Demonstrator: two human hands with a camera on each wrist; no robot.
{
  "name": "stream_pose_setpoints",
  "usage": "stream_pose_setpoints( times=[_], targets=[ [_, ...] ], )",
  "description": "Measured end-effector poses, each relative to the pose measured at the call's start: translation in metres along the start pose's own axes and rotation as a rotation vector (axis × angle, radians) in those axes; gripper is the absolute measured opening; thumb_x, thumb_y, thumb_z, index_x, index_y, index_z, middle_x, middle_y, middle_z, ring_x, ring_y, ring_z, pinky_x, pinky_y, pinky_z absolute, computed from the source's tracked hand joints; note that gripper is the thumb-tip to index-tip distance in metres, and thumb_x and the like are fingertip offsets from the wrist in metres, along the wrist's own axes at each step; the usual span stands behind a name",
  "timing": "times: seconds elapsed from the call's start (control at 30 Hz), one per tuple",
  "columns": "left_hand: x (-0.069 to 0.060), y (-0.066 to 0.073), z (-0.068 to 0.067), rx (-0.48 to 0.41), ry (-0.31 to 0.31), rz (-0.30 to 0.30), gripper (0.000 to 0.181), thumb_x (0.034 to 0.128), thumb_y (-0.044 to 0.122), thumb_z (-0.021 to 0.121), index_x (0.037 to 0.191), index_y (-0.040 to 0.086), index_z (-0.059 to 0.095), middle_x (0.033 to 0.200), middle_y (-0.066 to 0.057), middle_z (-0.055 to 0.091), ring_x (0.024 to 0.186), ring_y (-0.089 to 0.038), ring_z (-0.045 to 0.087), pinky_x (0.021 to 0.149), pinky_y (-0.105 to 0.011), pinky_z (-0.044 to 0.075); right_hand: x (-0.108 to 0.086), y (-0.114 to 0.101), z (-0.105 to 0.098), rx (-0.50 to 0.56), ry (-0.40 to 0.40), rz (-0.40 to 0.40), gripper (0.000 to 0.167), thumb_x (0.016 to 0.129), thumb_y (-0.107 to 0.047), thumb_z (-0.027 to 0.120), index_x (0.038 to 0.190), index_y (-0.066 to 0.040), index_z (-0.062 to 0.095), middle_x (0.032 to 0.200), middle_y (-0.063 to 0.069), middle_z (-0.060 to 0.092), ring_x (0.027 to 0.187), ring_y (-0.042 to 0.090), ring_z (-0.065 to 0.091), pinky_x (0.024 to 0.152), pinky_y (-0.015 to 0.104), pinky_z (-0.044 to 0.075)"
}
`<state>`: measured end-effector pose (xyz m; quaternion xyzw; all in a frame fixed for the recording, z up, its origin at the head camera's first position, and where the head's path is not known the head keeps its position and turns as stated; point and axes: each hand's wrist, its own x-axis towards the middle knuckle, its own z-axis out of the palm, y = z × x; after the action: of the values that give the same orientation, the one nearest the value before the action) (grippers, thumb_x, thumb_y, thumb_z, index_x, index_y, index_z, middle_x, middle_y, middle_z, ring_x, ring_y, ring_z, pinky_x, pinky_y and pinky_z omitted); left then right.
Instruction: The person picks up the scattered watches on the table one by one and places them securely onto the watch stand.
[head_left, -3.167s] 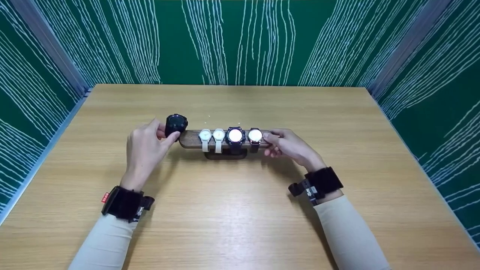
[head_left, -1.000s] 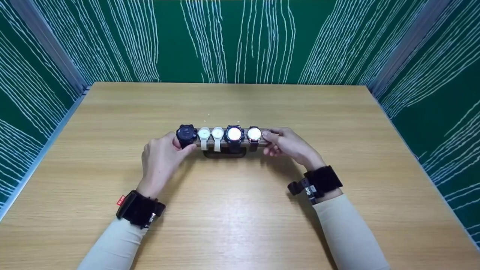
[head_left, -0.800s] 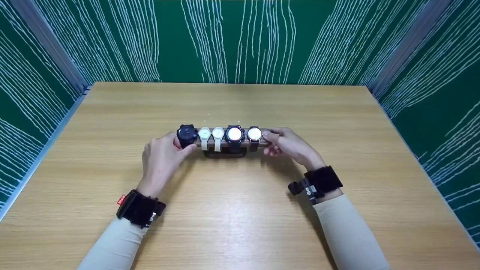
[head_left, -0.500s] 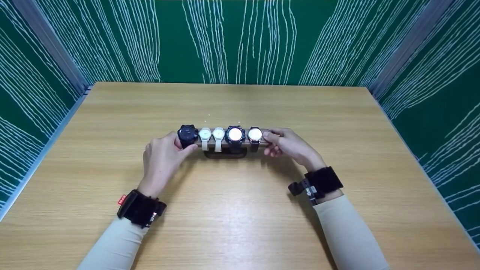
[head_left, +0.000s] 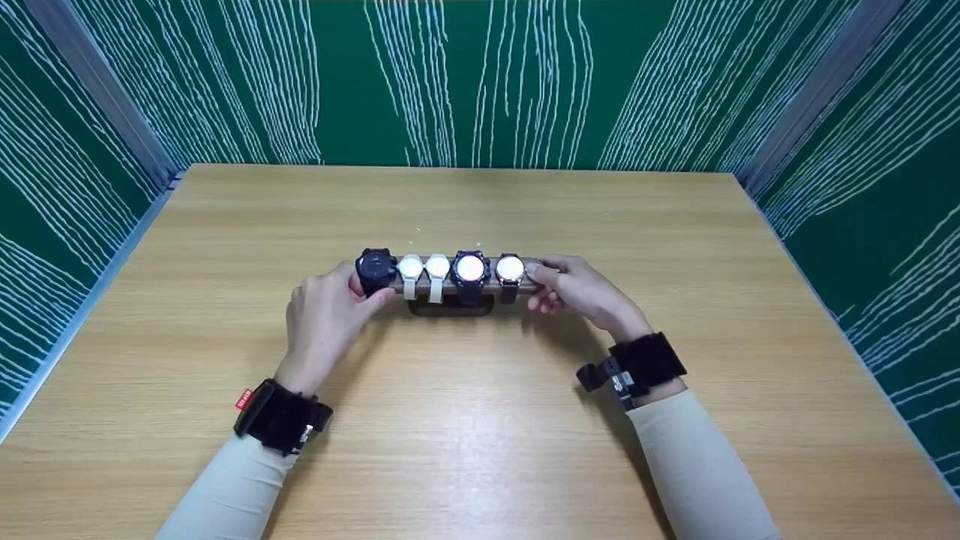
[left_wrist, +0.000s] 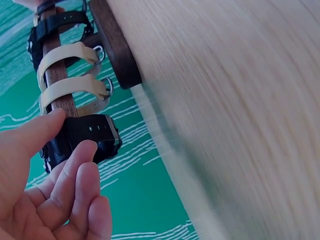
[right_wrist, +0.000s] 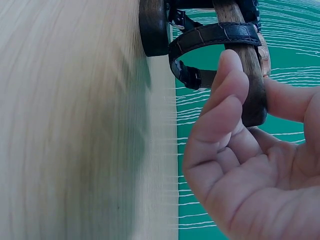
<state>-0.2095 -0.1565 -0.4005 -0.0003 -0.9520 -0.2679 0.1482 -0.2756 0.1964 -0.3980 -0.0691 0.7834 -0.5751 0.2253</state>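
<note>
A dark wooden watch stand (head_left: 487, 287) carries a row of wristwatches looped around its bar. My left hand (head_left: 322, 319) holds a chunky black wristwatch (head_left: 375, 268) around the bar's left end. In the left wrist view, the thumb lies against the bar and the fingers are at the black strap (left_wrist: 90, 129). My right hand (head_left: 581, 291) grips the bar's right end between thumb and fingers, beside a white-faced watch with a dark leather strap (right_wrist: 215, 37). Between them sit two white watches, one being this white watch (head_left: 410, 268), and a dark-cased watch (head_left: 470, 268).
The stand's oval base (head_left: 450, 309) rests on a wooden table (head_left: 480, 420). Green panels with white streaks (head_left: 480, 82) rise behind the table and at both sides. Tiny white specks lie behind the stand. Each wrist wears a black camera band (head_left: 281, 416).
Since the earliest frame, my left hand has brought the black watch rightward and down onto the bar's left end. Over the last second both hands have stayed practically still.
</note>
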Motion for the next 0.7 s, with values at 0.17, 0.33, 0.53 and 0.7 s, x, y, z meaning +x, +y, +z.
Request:
stream_pose_setpoints(
  times=[0.17,0.33,0.53,0.7],
  targets=[
    [-0.001,-0.001,-0.001,-0.006,-0.017,-0.004,0.046,0.0874,0.051,0.086,0.081,0.014,0.059,0.067,-0.001,0.060,0.062,-0.022,0.059,0.058,-0.033,0.044,0.001,0.000,0.000,0.009,-0.004,0.001,0.047,0.113,-0.023,0.052,0.154,-0.002,0.049,0.090,0.007,0.071,0.076,0.014,0.066,0.072,0.025,0.056],
    [-0.001,-0.001,-0.002,-0.008,-0.059,-0.010,0.045,0.0866,0.050,0.087,0.082,0.014,0.060,0.067,-0.001,0.060,0.062,-0.021,0.058,0.059,-0.033,0.043,0.000,0.002,-0.002,0.008,-0.010,0.000,0.045,0.113,-0.024,0.051,0.152,0.000,0.050,0.090,0.007,0.071,0.078,0.015,0.067,0.074,0.027,0.057],
    [0.000,-0.004,-0.011,0.003,-0.104,0.003,0.040,0.0844,0.045,0.090,0.084,0.014,0.065,0.072,-0.001,0.067,0.067,-0.022,0.062,0.064,-0.036,0.047,-0.005,0.002,-0.006,-0.042,-0.006,0.006,0.047,0.115,-0.030,0.043,0.149,0.001,0.052,0.091,0.010,0.073,0.080,0.020,0.069,0.076,0.031,0.058],
    [-0.003,-0.011,-0.024,0.036,-0.093,0.020,0.036,0.0863,0.042,0.089,0.088,0.013,0.068,0.079,-0.004,0.073,0.071,-0.025,0.066,0.067,-0.040,0.050,-0.017,-0.005,-0.011,-0.191,0.061,-0.020,0.047,0.115,-0.035,0.037,0.140,0.000,0.057,0.106,0.022,0.074,0.092,0.033,0.071,0.088,0.044,0.060]
  ],
)
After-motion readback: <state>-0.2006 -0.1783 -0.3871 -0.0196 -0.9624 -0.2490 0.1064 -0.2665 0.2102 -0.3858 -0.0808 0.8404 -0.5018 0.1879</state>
